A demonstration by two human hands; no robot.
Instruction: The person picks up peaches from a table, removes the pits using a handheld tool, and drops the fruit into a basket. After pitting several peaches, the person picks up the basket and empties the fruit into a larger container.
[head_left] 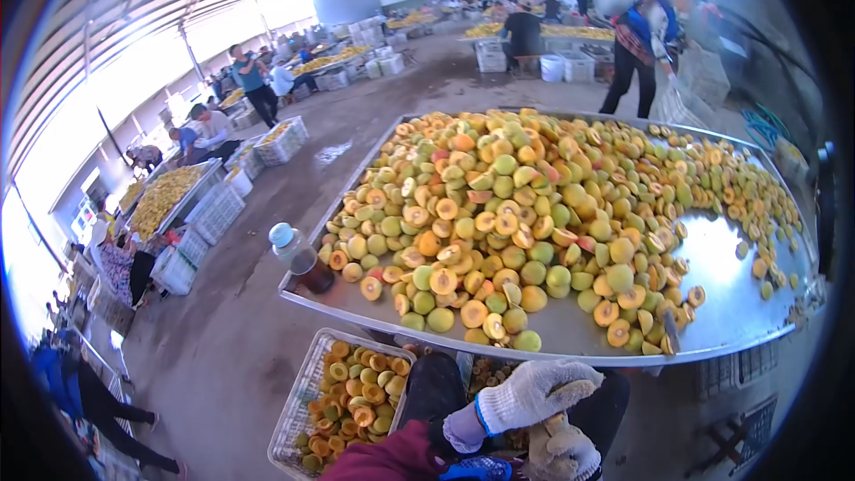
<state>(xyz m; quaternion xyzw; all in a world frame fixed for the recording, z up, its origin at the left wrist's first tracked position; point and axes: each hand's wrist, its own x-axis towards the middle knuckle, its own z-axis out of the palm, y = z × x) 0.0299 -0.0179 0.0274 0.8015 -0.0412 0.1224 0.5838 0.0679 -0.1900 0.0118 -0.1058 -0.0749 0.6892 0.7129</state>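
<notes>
My left hand (534, 394), in a whitish knit glove with a blue-edged cuff, reaches from a maroon sleeve (392, 459) across my lap. Its fingers are bent and pressed together, their tips stained brown. Just beneath it is my gloved right hand (563, 452), its fingers curled up close to the left palm. Anything between them is hidden. In front, a metal-topped table (712, 254) bears a large heap of halved and whole yellow-green fruits (499, 205), apricots or small peaches by their look. Beside my left knee, a white plastic crate (287, 410) holds hollowed fruit halves (361, 392).
A bottle of dark liquid with a pale blue lid (301, 258) stands at the table's left corner. Partly hidden below the table edge lies a container of fruit stones (490, 374). A person (637, 44) stands beyond the table; others work at fruit-laden tables (169, 200) on the left.
</notes>
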